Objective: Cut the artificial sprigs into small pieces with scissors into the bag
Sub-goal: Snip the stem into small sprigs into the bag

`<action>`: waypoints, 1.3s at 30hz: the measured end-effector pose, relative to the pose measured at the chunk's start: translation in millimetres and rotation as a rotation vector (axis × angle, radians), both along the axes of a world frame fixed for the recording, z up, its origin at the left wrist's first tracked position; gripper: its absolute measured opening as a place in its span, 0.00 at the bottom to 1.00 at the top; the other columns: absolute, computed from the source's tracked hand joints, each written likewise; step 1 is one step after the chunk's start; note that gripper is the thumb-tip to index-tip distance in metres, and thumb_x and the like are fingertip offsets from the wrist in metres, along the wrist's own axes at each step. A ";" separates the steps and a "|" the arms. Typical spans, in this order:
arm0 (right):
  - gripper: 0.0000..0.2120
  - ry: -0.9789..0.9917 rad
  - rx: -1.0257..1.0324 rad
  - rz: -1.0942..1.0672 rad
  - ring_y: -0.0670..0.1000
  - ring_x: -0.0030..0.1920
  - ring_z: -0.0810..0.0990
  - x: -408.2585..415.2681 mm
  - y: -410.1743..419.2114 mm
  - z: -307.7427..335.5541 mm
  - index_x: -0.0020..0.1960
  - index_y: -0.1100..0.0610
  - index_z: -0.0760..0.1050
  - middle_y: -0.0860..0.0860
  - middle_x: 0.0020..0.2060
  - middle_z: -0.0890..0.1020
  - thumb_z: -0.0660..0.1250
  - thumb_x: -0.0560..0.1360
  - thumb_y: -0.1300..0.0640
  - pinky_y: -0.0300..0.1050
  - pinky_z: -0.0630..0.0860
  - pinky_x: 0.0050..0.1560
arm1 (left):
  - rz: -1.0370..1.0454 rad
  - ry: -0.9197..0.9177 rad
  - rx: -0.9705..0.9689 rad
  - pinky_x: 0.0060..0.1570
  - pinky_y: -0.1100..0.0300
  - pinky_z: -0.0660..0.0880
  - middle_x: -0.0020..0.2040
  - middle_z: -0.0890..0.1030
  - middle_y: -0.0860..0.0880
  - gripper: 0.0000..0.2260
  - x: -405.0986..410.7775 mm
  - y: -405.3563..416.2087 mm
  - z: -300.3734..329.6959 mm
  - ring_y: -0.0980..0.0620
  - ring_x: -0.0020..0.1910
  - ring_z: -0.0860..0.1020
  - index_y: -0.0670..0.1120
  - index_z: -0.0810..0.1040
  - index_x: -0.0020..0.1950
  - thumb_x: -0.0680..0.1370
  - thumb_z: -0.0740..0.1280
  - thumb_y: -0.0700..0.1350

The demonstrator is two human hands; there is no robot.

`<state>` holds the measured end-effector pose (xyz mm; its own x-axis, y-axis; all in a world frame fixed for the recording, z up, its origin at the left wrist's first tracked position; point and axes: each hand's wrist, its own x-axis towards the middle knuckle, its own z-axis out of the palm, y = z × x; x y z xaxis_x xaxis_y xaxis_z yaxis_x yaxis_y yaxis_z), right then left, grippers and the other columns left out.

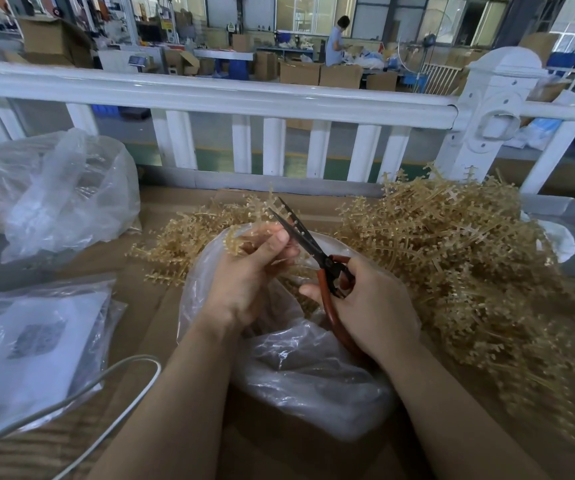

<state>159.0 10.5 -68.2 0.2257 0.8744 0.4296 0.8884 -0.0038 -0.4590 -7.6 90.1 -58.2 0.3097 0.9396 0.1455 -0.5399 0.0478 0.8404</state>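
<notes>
Sprigs [452,258]: too many to count, one big tan pile on the right and a smaller bunch [175,244] further left, all on cardboard [161,320]. One pair of scissors [317,258], blades apart around a sprig [244,239]. Three plastic bags: the open bag [300,362] under both hands, plus two on the left. Left hand [248,271] pinches that sprig over the bag, thumb up. Right hand [365,306] has its fingers curled through the red handles.

One pair of scissors [317,258]; three plastic bags, nearest [300,358] below them; two sprig heaps.
</notes>
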 end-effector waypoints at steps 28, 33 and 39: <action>0.38 -0.061 0.057 -0.001 0.31 0.32 0.65 1.5 -1.7 3.6 0.51 0.44 0.71 0.31 0.33 0.67 0.49 0.62 0.14 0.27 0.58 0.35 | 0.043 0.123 0.064 0.47 0.58 0.79 0.36 0.83 0.49 0.04 -1.8 -1.6 3.8 0.54 0.37 0.81 0.48 0.85 0.38 0.71 0.74 0.40; 0.34 -0.075 0.071 -0.006 0.36 0.38 0.68 1.6 -0.8 1.4 0.51 0.40 0.65 0.31 0.36 0.67 0.48 0.63 0.14 0.26 0.57 0.37 | -0.019 0.183 0.051 0.47 0.58 0.80 0.35 0.83 0.49 0.03 -1.9 -4.5 5.7 0.52 0.38 0.82 0.49 0.86 0.37 0.69 0.74 0.41; 0.36 -0.050 0.067 0.014 0.39 0.39 0.71 2.2 -0.2 0.3 0.51 0.39 0.64 0.30 0.36 0.66 0.46 0.61 0.12 0.29 0.60 0.36 | -0.061 0.199 0.010 0.47 0.56 0.80 0.38 0.84 0.47 0.02 -4.6 -6.2 5.2 0.50 0.40 0.83 0.47 0.86 0.38 0.66 0.75 0.43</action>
